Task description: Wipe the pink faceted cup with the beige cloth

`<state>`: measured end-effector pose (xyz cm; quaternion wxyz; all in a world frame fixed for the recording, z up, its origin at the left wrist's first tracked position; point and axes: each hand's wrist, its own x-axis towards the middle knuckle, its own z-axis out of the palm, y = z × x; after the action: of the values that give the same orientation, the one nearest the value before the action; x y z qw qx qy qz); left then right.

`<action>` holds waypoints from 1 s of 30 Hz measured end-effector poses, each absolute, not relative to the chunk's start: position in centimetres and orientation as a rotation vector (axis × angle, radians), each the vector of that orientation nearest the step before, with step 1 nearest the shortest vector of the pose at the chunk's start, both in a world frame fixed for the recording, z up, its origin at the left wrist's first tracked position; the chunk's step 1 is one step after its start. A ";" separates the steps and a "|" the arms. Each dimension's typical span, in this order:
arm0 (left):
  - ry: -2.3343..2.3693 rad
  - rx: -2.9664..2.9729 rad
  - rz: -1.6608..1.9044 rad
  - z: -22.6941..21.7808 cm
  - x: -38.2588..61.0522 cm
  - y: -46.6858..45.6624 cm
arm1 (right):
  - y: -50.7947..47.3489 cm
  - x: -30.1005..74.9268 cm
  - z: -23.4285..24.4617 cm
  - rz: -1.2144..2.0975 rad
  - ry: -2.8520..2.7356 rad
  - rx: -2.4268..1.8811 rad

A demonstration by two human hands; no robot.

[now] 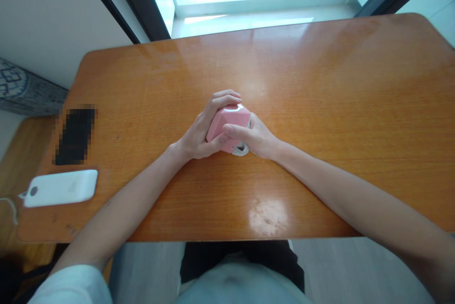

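Observation:
A small pink angular box (232, 121) with a white underside sits in the middle of the orange wooden table (320, 105). My left hand (202, 131) wraps round its left side, fingers curled over the top edge. My right hand (254, 138) grips its right side, thumb pressed across the front face. Both hands are closed on the box, which hides most of its lower part.
A black phone (75, 135), blurred out, lies at the table's left end. A white power bank (60, 188) with a cable lies just in front of it. A window sill (249, 19) runs behind the table's far edge.

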<state>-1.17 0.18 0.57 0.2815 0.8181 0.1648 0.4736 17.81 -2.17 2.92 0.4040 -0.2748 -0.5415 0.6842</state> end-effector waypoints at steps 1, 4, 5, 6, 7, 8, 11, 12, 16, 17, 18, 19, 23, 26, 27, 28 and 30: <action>0.443 2.188 1.268 0.5 -1.2 0.2 | -2.1 17.9 3.0 1.710 -1.403 -0.686; 0.447 2.170 1.267 0.4 -1.2 0.2 | -2.1 18.1 2.9 1.652 -1.526 -0.664; 0.448 2.167 1.268 0.4 -1.3 0.3 | -2.1 18.1 2.8 1.632 -1.567 -0.660; 0.449 2.167 1.266 0.4 -1.3 0.3 | -2.2 18.2 2.7 1.613 -1.604 -0.659; 0.447 2.167 1.268 0.4 -1.3 0.3 | -2.3 18.2 2.6 1.591 -1.635 -0.660; 0.443 2.165 1.269 0.3 -1.3 0.4 | -2.4 18.2 2.5 1.566 -1.662 -0.661; 0.432 2.158 1.271 0.2 -1.4 0.4 | -2.7 18.2 2.5 1.475 -1.751 -0.652; 0.430 2.161 1.274 0.2 -1.4 0.5 | -2.7 18.2 2.5 1.436 -1.781 -0.653; 0.434 2.188 1.271 0.2 -1.3 0.4 | -2.8 18.4 2.4 1.191 -1.955 -0.692; 0.437 2.183 1.268 0.2 -1.2 0.4 | -2.8 18.4 2.2 1.105 -2.014 -0.710; 0.439 2.175 1.265 0.2 -1.2 0.4 | -2.8 18.5 2.0 1.012 -2.074 -0.725; 0.439 2.168 1.265 0.3 -1.2 0.4 | -2.7 18.6 1.9 0.918 -2.127 -0.740; 0.425 2.187 1.268 0.4 -1.2 0.4 | -2.6 18.9 1.5 0.637 -2.277 -0.796; 0.421 2.190 1.268 0.4 -1.2 0.4 | -2.4 19.0 1.5 0.522 -2.368 -0.827; 0.424 2.187 1.266 0.3 -1.2 0.4 | -2.4 19.1 1.4 0.487 -2.383 -0.830; 0.430 2.186 1.261 0.3 -1.3 0.3 | -2.4 19.0 1.4 0.455 -2.388 -0.831; 0.454 2.196 1.246 0.5 -1.3 0.3 | -2.3 19.0 1.1 0.412 -2.371 -0.824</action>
<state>-1.34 0.31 0.45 0.2842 0.8208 0.1696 0.4657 19.02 -2.33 1.13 0.2948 -0.3095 -0.8907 0.1546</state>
